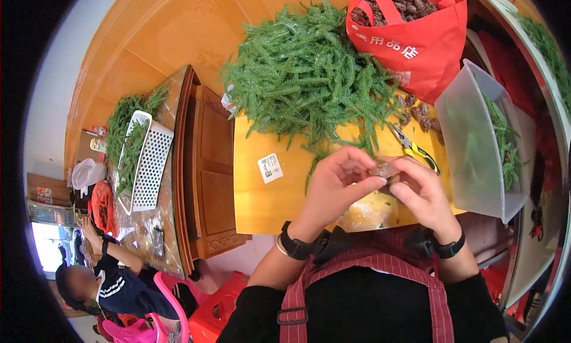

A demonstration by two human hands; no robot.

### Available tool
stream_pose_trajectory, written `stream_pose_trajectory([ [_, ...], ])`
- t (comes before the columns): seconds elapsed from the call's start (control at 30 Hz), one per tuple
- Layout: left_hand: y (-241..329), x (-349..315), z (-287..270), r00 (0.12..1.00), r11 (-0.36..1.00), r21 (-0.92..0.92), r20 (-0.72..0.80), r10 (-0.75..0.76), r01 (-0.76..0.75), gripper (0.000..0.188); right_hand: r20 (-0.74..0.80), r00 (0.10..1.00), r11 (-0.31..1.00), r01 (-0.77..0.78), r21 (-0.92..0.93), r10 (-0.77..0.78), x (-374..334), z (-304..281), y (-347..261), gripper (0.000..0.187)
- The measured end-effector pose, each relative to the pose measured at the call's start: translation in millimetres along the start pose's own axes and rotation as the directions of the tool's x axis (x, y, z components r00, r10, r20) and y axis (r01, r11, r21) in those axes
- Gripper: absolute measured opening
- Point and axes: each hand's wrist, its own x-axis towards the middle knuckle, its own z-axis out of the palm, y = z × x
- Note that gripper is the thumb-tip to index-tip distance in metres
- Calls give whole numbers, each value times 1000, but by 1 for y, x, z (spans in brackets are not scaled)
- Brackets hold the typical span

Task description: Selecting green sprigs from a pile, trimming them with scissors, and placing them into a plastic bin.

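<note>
My left hand (345,182) and my right hand (420,191) meet over the front of the yellow table. Both are closed, with the fingertips around a small brown pine cone (383,171), which the fingers partly cover. A pair of pliers (410,145) with yellow and black handles lies just beyond my right hand. Several loose pine cones (421,116) are behind the pliers. A large heap of green artificial pine sprigs (309,69) rises beyond my hands, some sprigs reaching close to my left fingers.
A red bag (410,51) full of pine cones stands at the back right. To its front, a translucent bin (476,146) holds some sprigs. A white label (270,168) lies on the yellow tabletop (256,206). At left, another person sits by a table with a white basket (151,164).
</note>
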Motion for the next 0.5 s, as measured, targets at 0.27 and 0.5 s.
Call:
stream_pose_trajectory([
  [0.27,8,-4,-42,990,892,452,-136,47,20,29,-99,995,957,47,287,-19,16,16,15,23],
  [0.5,-14,-12,-78,947,147,953,-286,146,265,44,-67,997,972,-19,233,35,15,12,16,25],
])
